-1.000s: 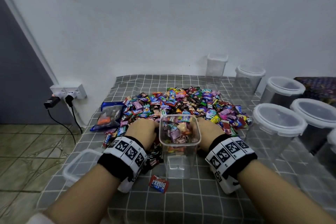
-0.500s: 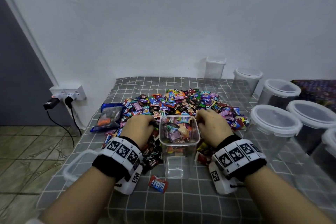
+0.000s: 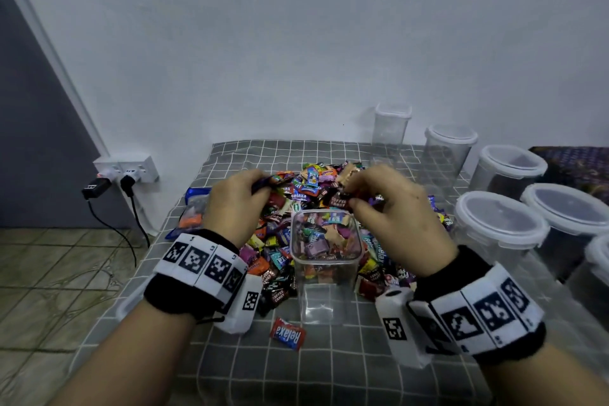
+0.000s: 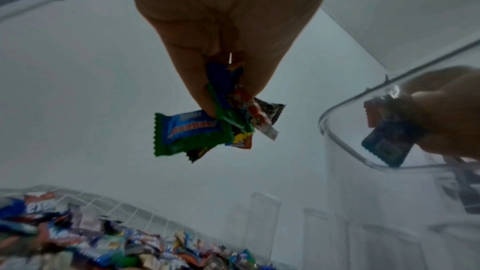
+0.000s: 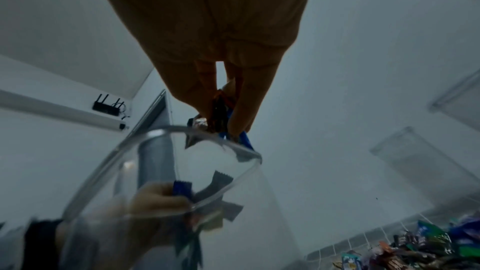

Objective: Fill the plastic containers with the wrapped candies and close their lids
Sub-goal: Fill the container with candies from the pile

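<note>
We have both hands raised above the open square container (image 3: 324, 242), which stands upright on the checked cloth (image 3: 329, 372) at the near edge of the candy pile (image 3: 309, 181) and looks filled near its rim. Our left hand (image 3: 235, 204), at about ten o'clock from the container's mouth, pinches a small bunch of wrapped candies (image 4: 207, 126) between thumb and fingertips; our right hand (image 3: 389, 208), at about two o'clock, pinches its own few candies (image 3: 342, 198). To do this step well, we judge that each hand should come fully over the mouth before the fingers let go, low enough that wrappers do not bounce off the rim. Dropping one handful at a time seems safer than both together, since the opening is narrow. One stray Relaxa candy (image 3: 287, 334) lies on the cloth at six o'clock from the container and wants collecting. A lid (image 3: 127, 303) lies at eight o'clock, partly hidden under our left wrist. The lidded containers (image 3: 497, 224) stand at three o'clock.
</note>
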